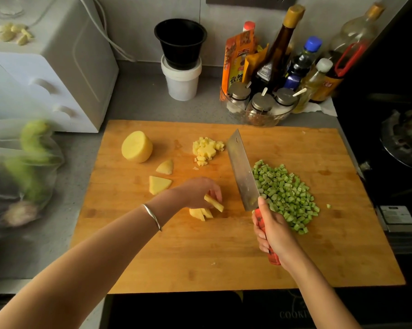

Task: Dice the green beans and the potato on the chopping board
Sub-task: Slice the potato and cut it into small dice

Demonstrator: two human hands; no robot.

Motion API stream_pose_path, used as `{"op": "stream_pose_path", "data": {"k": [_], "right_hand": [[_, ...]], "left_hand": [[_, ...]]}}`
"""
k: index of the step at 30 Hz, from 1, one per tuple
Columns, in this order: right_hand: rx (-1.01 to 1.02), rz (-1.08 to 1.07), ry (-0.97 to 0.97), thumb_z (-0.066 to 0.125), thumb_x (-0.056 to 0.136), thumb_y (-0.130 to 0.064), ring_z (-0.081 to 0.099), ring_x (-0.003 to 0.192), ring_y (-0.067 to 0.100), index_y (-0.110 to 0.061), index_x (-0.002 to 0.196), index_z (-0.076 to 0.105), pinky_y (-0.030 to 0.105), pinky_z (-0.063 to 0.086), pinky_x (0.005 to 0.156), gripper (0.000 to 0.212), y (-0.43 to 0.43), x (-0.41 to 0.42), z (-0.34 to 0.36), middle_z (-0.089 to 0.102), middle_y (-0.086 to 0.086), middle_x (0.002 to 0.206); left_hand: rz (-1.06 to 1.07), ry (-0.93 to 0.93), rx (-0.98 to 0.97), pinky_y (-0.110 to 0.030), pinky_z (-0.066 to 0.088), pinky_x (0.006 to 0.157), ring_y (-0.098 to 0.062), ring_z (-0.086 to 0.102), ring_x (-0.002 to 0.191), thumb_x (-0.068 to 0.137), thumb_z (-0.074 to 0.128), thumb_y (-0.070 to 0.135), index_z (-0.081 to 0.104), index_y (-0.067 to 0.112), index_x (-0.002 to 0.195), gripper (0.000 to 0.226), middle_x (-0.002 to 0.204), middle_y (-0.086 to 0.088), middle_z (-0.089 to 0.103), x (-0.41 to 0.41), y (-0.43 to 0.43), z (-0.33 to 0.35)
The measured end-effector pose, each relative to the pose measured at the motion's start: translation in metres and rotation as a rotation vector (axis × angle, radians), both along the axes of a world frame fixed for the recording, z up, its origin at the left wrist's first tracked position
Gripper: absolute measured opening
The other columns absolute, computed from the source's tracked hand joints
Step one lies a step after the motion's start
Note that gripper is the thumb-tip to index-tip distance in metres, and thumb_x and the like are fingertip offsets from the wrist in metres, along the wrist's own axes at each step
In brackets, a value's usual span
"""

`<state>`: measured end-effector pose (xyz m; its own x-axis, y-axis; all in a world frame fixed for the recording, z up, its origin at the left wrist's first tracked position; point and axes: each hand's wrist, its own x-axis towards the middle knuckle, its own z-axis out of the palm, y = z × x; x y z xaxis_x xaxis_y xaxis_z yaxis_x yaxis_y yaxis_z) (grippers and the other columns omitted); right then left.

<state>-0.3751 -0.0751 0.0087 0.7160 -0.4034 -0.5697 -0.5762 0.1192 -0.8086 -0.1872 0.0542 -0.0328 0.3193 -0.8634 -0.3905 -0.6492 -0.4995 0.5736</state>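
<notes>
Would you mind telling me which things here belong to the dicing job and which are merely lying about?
Job: chopping board, cleaver, diced green beans, potato half, potato dice, potato strips.
Lying about: black cup, white tub, sauce bottles, spice jars, bagged vegetables.

On the chopping board point(200, 257), the potato half point(136, 146) lies far left, the diced potato pile point(206, 149) to its right, two wedges point(158, 184) before them. The cleaver point(242, 174) stands between the potato strips point(203, 213) and the diced green beans point(285, 193) at right. Bottles point(283, 67) stand behind the board on the tabletop point(138, 103).
</notes>
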Motion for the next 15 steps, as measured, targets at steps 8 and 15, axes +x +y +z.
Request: {"op": "stream_pose_path", "data": {"k": [8, 15], "right_hand": [[0.002, 0.019, -0.013, 0.037, 0.097, -0.056, 0.029, 0.034, 0.013, -0.008, 0.070, 0.043, 0.021, 0.025, 0.037, 0.055, 0.003, -0.002, -0.001, 0.031, 0.001, 0.047], [-0.006, 0.024, -0.011, 0.037, 0.095, -0.057, 0.029, 0.034, 0.014, -0.008, 0.069, 0.044, 0.021, 0.025, 0.037, 0.055, 0.004, -0.003, -0.002, 0.032, 0.001, 0.045]], "left_hand": [[-0.139, -0.119, 0.022, -0.030, 0.037, 0.094, -0.015, 0.039, 0.112, 0.069, 0.082, 0.037, 0.060, 0.028, 0.114, 0.051, 0.122, 0.004, 0.047, 0.002, 0.010, -0.003], [-0.221, -0.369, -0.032, -0.032, 0.028, 0.102, -0.020, 0.035, 0.124, 0.087, 0.046, 0.059, 0.046, 0.026, 0.131, 0.056, 0.136, 0.001, 0.040, -0.003, 0.040, -0.021]]}}
